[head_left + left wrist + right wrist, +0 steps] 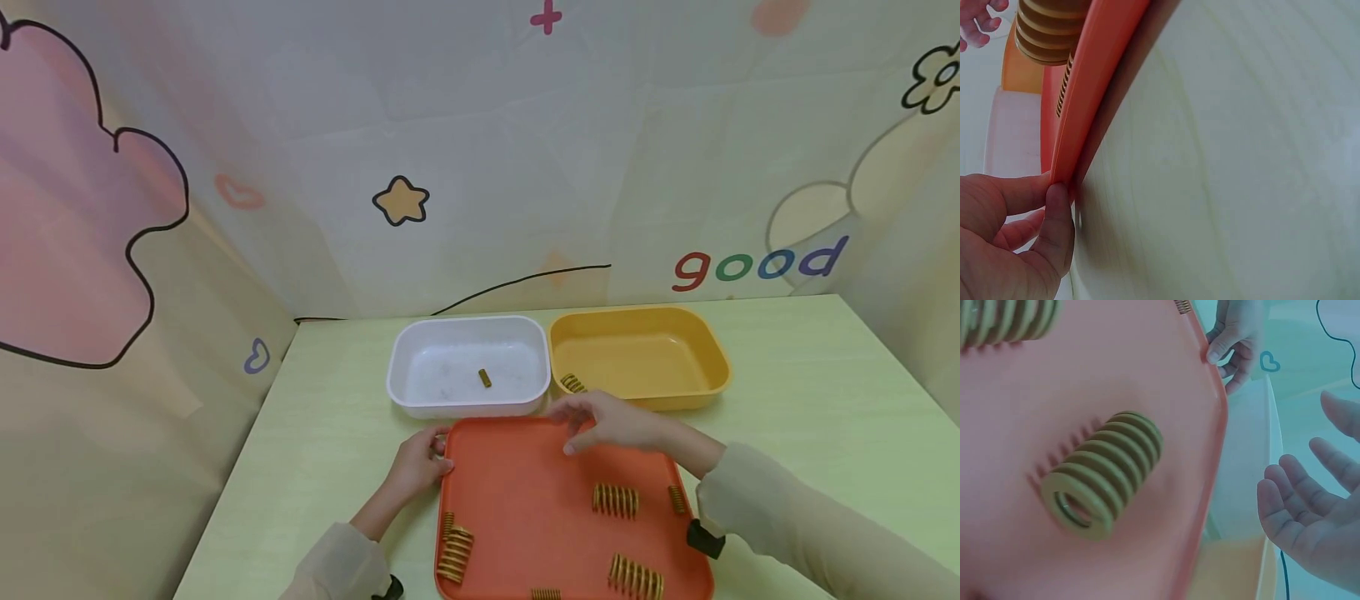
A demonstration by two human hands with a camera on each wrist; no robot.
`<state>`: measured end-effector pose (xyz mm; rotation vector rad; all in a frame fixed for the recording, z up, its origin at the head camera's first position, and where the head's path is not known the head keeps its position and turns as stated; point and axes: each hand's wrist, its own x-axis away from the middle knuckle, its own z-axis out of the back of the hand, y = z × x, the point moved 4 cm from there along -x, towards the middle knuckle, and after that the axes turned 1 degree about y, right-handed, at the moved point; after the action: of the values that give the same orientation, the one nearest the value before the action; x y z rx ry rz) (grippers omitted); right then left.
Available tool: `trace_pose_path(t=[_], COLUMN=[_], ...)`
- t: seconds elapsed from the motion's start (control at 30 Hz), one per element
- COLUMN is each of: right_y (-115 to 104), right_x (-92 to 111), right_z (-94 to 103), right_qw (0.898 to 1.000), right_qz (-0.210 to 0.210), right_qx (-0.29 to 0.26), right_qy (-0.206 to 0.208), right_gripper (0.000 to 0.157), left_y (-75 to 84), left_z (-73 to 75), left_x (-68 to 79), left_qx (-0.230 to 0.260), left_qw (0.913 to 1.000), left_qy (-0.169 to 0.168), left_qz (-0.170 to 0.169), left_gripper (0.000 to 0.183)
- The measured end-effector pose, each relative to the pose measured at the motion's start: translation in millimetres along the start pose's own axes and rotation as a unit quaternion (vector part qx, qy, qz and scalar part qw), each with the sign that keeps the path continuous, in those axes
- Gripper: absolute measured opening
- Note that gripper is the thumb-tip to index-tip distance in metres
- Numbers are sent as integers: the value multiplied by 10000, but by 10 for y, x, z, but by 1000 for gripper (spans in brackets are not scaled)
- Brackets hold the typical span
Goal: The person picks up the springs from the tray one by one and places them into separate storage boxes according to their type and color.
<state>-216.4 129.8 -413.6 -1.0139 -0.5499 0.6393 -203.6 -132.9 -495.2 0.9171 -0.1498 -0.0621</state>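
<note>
My left hand (417, 461) pinches the left rim of an orange-red tray (517, 483) between thumb and finger. The right hand (611, 423) hovers over the tray's far edge, its fingers loosely bent and holding nothing; the right wrist view shows that hand (1319, 506) with fingers apart. Thick gold coil springs lie on the tray: one spring (616, 500) right of the middle, another (636, 577) near the front, a third (455, 554) by the left wall. Smaller, thinner springs lie along the walls, one thin spring (677, 498) at the right.
Behind the tray stands a white bin (468, 410) with one small spring (484, 378) inside. Beside it is a yellow bin (652, 400) holding a thick spring (573, 383), partly hidden by its front wall. A printed cloth (487, 150) hangs behind the pale green table (315, 433).
</note>
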Motion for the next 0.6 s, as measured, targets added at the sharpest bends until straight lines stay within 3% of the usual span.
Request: trace_pose_path(t=[0.6], right_y=[235], right_x=[263], right_z=[-74], right_qw=[9991], right_qz=[-382], right_qx=[-94], right_qy=[-155], right_gripper=[53], left_y=[-1], left_z=[4], left_x=[-6], left_qx=[-51], left_qw=[10000], left_qy=[36], left_qz=[-50], left_gripper=[44])
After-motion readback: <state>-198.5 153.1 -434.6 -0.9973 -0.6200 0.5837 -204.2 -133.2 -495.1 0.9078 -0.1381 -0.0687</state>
